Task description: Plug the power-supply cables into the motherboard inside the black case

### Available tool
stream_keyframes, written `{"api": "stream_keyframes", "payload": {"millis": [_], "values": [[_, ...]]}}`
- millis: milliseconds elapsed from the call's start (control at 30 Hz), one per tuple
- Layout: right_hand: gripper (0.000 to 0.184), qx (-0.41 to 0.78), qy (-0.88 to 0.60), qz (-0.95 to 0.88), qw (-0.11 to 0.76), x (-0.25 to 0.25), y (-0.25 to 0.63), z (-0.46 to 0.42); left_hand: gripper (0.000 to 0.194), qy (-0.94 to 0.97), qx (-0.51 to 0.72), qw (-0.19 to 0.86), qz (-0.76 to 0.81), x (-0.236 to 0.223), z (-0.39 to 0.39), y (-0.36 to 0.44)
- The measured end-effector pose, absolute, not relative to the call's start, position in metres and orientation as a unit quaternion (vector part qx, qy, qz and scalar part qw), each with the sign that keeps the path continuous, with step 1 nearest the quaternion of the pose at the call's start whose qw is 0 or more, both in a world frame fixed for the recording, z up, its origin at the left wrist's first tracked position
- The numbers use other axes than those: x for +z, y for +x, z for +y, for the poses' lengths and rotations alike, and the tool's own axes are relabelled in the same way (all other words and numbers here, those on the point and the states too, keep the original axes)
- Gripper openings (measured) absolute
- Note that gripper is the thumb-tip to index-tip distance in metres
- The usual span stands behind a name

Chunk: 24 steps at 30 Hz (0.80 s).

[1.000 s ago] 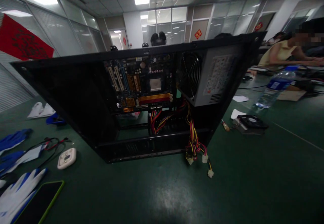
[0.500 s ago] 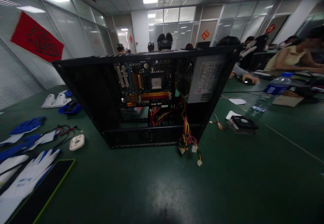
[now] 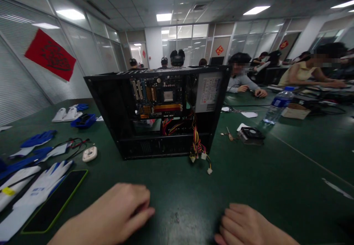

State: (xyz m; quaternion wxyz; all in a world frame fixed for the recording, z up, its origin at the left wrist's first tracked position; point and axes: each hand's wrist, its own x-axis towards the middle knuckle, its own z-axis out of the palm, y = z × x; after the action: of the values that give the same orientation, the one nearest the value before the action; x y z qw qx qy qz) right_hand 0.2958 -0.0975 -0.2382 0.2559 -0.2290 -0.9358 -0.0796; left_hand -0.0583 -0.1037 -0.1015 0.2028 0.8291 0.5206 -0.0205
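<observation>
An open black computer case (image 3: 106, 116) stands on the green table, its inside facing me. Within it I see a motherboard (image 3: 155, 93), a power supply (image 3: 207, 93) and bundled red, yellow and black cables (image 3: 195, 138) that spill onto the table with white connectors (image 3: 209, 171). My left hand (image 3: 124, 210) is near the table's front, its fingers curled in and thumb alongside, with nothing visible in it. To the right, my right hand (image 3: 246, 223) is closed in a loose fist, also with nothing visible in it. Both hands are apart from the case.
White-and-blue gloves (image 3: 45, 186), a green-edged phone (image 3: 56, 202) and a small white case (image 3: 90, 154) lie at left, with a blue tray (image 3: 83, 121) behind. A CPU cooler (image 3: 252, 135), screwdriver (image 3: 229, 134) and water bottle (image 3: 278, 106) are at right. People sit beyond.
Both my hands have come into view from the bottom edge, fingers curled. The view has tilted up and drawn back, so the case looks smaller and lower.
</observation>
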Motion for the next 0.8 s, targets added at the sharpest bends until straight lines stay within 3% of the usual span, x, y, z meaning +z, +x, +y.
{"api": "stream_keyframes", "payload": {"millis": [67,133,200,333,433,500,633,800], "values": [[0.03,-0.172,-0.082,-0.946,0.262,-0.203,0.263,-0.054,0.039,0.861,0.036,0.126,0.491,-0.077,-0.047,-0.04],[0.036,-0.225,-0.052,-0.927,0.296,-0.168,0.233,-0.009,0.04,0.826,0.14,-0.001,0.545,-0.069,0.011,-0.026],[0.039,-0.256,-0.069,-0.912,0.314,-0.14,0.206,0.034,0.033,0.778,0.191,-0.052,0.597,-0.074,0.06,-0.018],[0.03,-0.129,-0.313,-0.893,0.297,-0.114,0.164,0.104,0.024,0.741,0.199,-0.024,0.641,-0.101,0.118,-0.013],[0.026,0.023,-0.464,-0.861,0.209,-0.119,0.146,0.136,0.033,0.758,0.185,0.012,0.625,-0.113,0.129,-0.015],[0.03,0.081,-0.462,-0.868,0.162,-0.126,0.142,0.147,0.037,0.787,0.174,0.042,0.59,-0.116,0.13,-0.019],[0.036,0.13,-0.421,-0.885,0.153,-0.13,0.145,0.149,0.037,0.816,0.184,0.084,0.541,-0.117,0.133,-0.023],[0.037,0.141,-0.42,-0.884,0.149,-0.123,0.148,0.145,0.034,0.823,0.175,0.057,0.537,-0.115,0.133,-0.019]]}}
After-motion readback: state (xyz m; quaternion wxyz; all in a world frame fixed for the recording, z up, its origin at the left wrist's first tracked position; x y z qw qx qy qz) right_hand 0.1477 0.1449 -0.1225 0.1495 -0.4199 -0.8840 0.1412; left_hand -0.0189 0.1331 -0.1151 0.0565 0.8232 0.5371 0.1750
